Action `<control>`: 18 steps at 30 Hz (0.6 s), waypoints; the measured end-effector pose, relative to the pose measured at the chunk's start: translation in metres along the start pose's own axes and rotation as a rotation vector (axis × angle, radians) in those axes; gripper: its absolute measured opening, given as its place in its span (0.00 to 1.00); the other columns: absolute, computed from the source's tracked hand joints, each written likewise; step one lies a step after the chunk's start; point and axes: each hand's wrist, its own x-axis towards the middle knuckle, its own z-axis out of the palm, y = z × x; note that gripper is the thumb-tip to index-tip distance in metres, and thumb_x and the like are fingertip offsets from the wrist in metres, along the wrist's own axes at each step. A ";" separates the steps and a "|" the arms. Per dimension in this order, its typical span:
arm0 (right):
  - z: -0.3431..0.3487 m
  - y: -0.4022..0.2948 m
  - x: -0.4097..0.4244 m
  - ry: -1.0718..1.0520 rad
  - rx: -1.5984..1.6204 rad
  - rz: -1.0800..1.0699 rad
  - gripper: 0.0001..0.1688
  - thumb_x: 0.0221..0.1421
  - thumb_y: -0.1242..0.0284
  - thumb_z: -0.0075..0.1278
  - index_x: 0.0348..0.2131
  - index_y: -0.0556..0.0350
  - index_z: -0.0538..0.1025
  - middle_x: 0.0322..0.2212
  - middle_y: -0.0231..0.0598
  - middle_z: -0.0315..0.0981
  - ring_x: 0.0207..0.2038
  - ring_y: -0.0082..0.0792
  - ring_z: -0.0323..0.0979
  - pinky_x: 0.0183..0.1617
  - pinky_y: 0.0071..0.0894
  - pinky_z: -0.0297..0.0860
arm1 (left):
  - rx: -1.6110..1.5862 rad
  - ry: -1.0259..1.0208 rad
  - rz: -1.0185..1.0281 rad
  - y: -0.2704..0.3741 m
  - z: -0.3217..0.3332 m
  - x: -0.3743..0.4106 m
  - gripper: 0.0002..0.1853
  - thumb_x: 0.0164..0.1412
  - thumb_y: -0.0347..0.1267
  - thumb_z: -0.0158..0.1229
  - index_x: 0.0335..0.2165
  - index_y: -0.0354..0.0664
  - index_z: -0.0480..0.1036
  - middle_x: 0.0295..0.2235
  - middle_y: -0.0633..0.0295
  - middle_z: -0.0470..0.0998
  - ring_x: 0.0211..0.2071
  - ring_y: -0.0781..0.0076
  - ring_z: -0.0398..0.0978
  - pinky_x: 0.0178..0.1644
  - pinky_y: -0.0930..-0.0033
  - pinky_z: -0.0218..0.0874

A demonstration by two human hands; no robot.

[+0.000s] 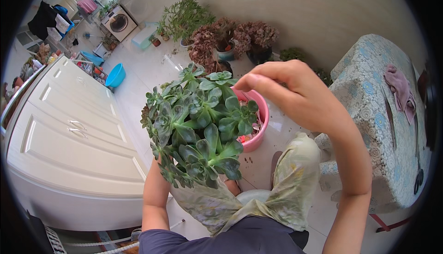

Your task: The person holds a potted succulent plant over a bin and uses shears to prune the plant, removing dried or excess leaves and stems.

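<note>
A large, leafy green succulent plant (204, 115) fills the space before me, above my lap and partly over a pink plastic bucket (263, 110). My left forearm reaches up to the plant's near left side, where the foliage hides my left hand; its grip does not show. My right hand (287, 84) is bent at the wrist beside the plant's far right rosettes, its fingertips close together at the outer leaves. Whether a leaf is pinched there is unclear. Inside the bucket lie reddish and pale scraps.
A white cabinet (79, 136) stands at left. On the right is a lace-covered table (367, 81) with a mauve cloth (399, 91) and black-handled scissors (418, 181). Potted plants with dried reddish-brown heads (256, 36) line the wall. A blue basin (116, 76) sits beyond the cabinet.
</note>
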 end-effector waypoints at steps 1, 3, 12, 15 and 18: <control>0.004 0.001 0.006 -0.036 0.002 0.010 0.15 0.55 0.73 0.40 0.33 0.67 0.75 0.25 0.38 0.74 0.30 0.23 0.70 0.35 0.21 0.65 | -0.001 -0.001 0.000 0.001 -0.002 0.001 0.23 0.58 0.37 0.47 0.51 0.43 0.59 0.50 0.57 0.64 0.48 0.64 0.64 0.52 0.60 0.56; 0.013 0.002 0.017 -0.113 0.008 0.029 0.15 0.53 0.73 0.40 0.33 0.67 0.75 0.24 0.38 0.74 0.28 0.22 0.69 0.33 0.21 0.65 | -0.002 -0.004 0.000 0.003 -0.007 0.003 0.23 0.58 0.37 0.47 0.51 0.43 0.59 0.50 0.57 0.64 0.49 0.64 0.64 0.52 0.60 0.56; 0.050 0.032 0.047 -0.277 -0.249 0.089 0.16 0.47 0.70 0.39 0.25 0.66 0.73 0.17 0.52 0.68 0.21 0.46 0.66 0.30 0.39 0.64 | 0.009 -0.038 -0.023 0.011 -0.024 0.018 0.23 0.59 0.38 0.46 0.52 0.43 0.58 0.51 0.57 0.63 0.49 0.64 0.63 0.53 0.60 0.55; 0.056 0.036 0.049 -0.241 -0.151 0.194 0.18 0.51 0.66 0.39 0.30 0.65 0.72 0.20 0.50 0.70 0.24 0.41 0.67 0.32 0.37 0.63 | 0.010 -0.037 -0.022 0.013 -0.031 0.016 0.23 0.59 0.38 0.46 0.52 0.43 0.58 0.51 0.57 0.63 0.50 0.64 0.63 0.53 0.60 0.55; 0.062 0.054 0.050 -0.239 0.030 0.286 0.23 0.54 0.59 0.39 0.35 0.62 0.72 0.27 0.44 0.71 0.30 0.33 0.67 0.35 0.33 0.63 | 0.008 -0.038 -0.019 0.014 -0.034 0.015 0.23 0.59 0.38 0.46 0.52 0.43 0.58 0.51 0.57 0.63 0.50 0.64 0.62 0.53 0.60 0.54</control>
